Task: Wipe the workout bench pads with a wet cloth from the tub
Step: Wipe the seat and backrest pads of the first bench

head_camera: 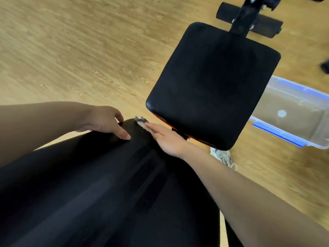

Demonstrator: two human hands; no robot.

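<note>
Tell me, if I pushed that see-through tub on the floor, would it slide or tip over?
The clear tub would probably slide, since it sits low and wide on the smooth wooden floor. Tipping seems unlikely for the same reason. It seems to hold water, so it may feel heavy and slosh if shoved fast.

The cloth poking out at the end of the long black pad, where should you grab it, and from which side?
Probably the frayed tip of the cloth, the only part showing. The rest lies under the right hand, at the rounded end of the long pad. Pinching from the far side, in the gap before the square pad, looks easiest: that end hangs free, and the left hand doesn't block it.
</note>
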